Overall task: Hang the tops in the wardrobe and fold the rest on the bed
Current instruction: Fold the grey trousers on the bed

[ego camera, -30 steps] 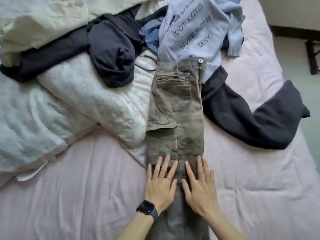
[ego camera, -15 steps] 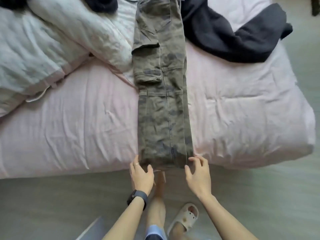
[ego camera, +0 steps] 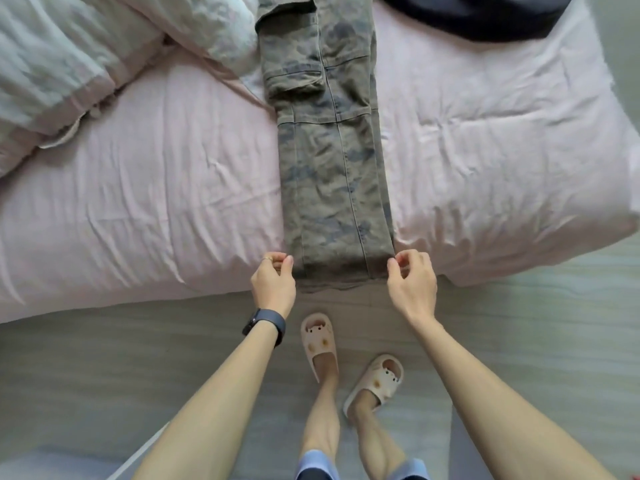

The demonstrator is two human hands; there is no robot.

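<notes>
the left hand (ego camera: 273, 282) has its fingers curled in, and its thumb and first finger pinch the left corner of the bottom end of the camo trousers (ego camera: 332, 174). the right hand (ego camera: 412, 282) is curled the same way and pinches the right corner of that same end. both hands are at the edge of the bed (ego camera: 138, 202), one on each side of the trousers. a dark watch (ego camera: 265, 323) sits on the left wrist and a thin ring (ego camera: 266, 259) is on a left finger.

the trousers lie flat and long on the pink bed, folded so one leg lies on top of the other. they run from the hands up to the top of the view, and the waist end is out of sight. a side pocket flap shows on the left part.

a puffy white quilt (ego camera: 69, 64) is bunched up on the left of the bed, touching the trousers near the pocket. a dark piece of clothing (ego camera: 485, 19) lies at the top right of the bed, just beside the trousers.

down below, the person stands on a grey floor (ego camera: 104, 375) in pale slippers (ego camera: 318, 344) with little animal faces.
</notes>
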